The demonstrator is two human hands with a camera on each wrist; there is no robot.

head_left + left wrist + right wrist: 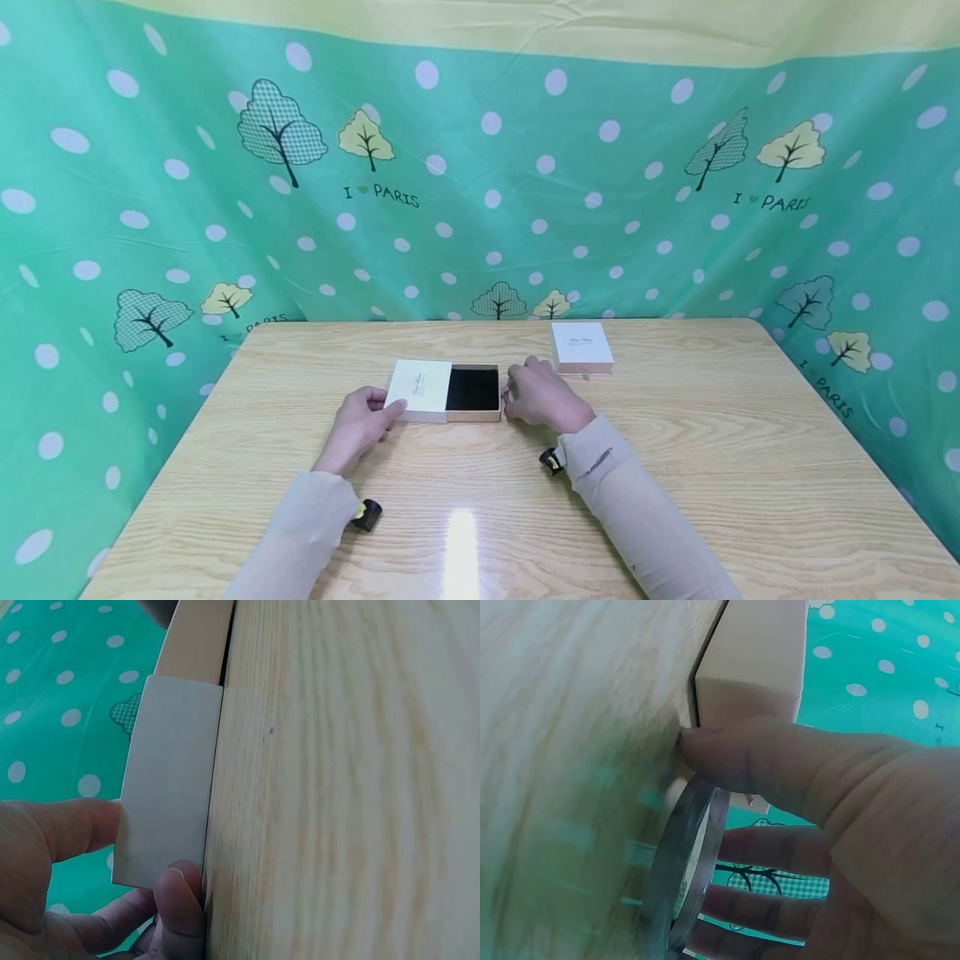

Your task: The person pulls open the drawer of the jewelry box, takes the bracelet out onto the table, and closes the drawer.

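A white box sleeve [419, 390] with fine print lies flat on the table, its drawer [473, 417] slid partly out to the right. Black lining [473, 389] fills the drawer. My left hand [363, 423] grips the sleeve's left end; in the left wrist view a fingertip [180, 900] presses its side. Beside the drawer's right end is my right hand [543, 395], fingers curled. The right wrist view shows its thumb [757, 757] overlapping the box end, and thumb and fingers around a glossy grey ring-shaped band [679, 870] close to the tabletop. The head view hides this band.
A second white box [582, 346], closed and printed on top, stands behind my right hand near the table's back edge. A green dotted curtain [517, 167] hangs behind the wooden table [420, 517] and along its sides.
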